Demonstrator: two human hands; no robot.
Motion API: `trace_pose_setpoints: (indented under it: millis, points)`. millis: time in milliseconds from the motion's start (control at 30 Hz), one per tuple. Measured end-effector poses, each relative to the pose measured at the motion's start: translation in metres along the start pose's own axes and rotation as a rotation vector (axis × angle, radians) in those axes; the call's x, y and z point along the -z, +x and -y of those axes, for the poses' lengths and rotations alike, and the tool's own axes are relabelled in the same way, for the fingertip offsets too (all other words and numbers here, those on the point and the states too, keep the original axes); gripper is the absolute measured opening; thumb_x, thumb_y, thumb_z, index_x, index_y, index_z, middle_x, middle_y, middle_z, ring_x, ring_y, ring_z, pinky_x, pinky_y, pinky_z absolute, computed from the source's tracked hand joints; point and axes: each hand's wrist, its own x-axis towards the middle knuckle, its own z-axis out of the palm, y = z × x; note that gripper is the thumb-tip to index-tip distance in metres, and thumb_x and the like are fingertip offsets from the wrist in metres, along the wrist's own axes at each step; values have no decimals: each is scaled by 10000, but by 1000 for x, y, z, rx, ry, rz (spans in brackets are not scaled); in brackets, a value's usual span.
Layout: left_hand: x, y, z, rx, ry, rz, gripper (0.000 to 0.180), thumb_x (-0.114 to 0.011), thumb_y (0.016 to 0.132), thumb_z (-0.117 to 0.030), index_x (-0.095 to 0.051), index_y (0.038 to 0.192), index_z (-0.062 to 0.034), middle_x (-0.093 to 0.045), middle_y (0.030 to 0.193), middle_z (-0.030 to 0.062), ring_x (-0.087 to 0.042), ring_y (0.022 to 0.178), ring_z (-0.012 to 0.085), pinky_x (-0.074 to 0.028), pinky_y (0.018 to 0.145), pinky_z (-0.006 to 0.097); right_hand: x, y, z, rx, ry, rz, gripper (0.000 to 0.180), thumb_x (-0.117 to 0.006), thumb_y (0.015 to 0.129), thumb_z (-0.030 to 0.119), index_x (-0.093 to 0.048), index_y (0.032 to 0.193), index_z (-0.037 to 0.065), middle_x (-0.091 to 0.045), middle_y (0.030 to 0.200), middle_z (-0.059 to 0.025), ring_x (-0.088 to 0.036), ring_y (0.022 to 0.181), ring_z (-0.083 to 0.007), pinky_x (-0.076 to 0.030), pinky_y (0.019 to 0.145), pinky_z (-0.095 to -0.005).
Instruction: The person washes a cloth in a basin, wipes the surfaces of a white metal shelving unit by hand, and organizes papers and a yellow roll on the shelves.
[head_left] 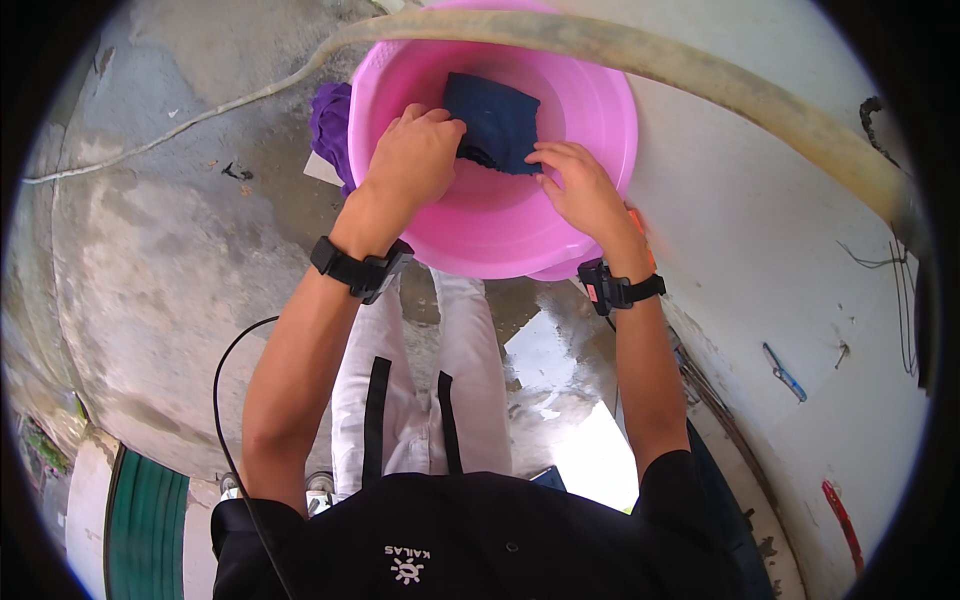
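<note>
A dark blue folded cloth [492, 115] lies inside a pink plastic basin [500, 245], its lower edge ragged. My left hand [415, 155] is closed at the cloth's left edge, with the fingertips partly hidden behind the knuckles. On the other side, my right hand [578, 185] reaches over the basin's right part. Its fingers are stretched and slightly apart, the tips by the cloth's lower right corner; whether they press on it is hard to tell. Each wrist wears a black strap with a small device.
A thick yellowish hose [640, 55] arches across the far side of the basin. Purple cloth [330, 125] bunches at the basin's left. The concrete floor [150, 280] is wet in patches. A pale wall [760, 220] rises on the right, and a thin black cable [216, 400] hangs beside my left arm.
</note>
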Motion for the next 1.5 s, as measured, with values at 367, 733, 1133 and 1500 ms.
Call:
trace_pose_setpoints:
  millis: [367,733,1133,1500]
  points:
    - [-46,28,-16,-128,458,478,539,-698,960,-148,-620,1477,-17,-595,1543,199,-601,1402,379,-564,1065,487,-55,40,11,-143,-228,362,742,-861,910,185,-538,1558,18,-535,1602,-246,-547,1436,-452,-521,1181,-486]
    - [-80,63,-25,4,472,687,428,-669,1046,-267,-670,1440,-99,-692,1439,124,-654,1337,324,-603,956,448,-92,59,-22,-366,-85,301,393,-745,904,37,-712,1295,59,-689,1371,-271,-662,1282,-469,-578,1040,-539]
    - [-102,20,-19,-54,640,311,583,-627,1050,-252,-539,1586,-41,-609,1467,149,-585,1385,344,-589,940,511,-61,27,-3,-213,-235,237,616,-783,878,32,-607,1469,48,-560,1542,-242,-556,1408,-485,-548,1123,-539]
    - [-100,56,-32,-64,554,631,439,-639,1040,-266,-660,1414,-37,-703,1410,135,-670,1312,334,-574,1013,451,-82,59,-35,-311,-216,248,389,-682,950,51,-707,1338,74,-733,1349,-223,-703,1212,-452,-593,1022,-540]
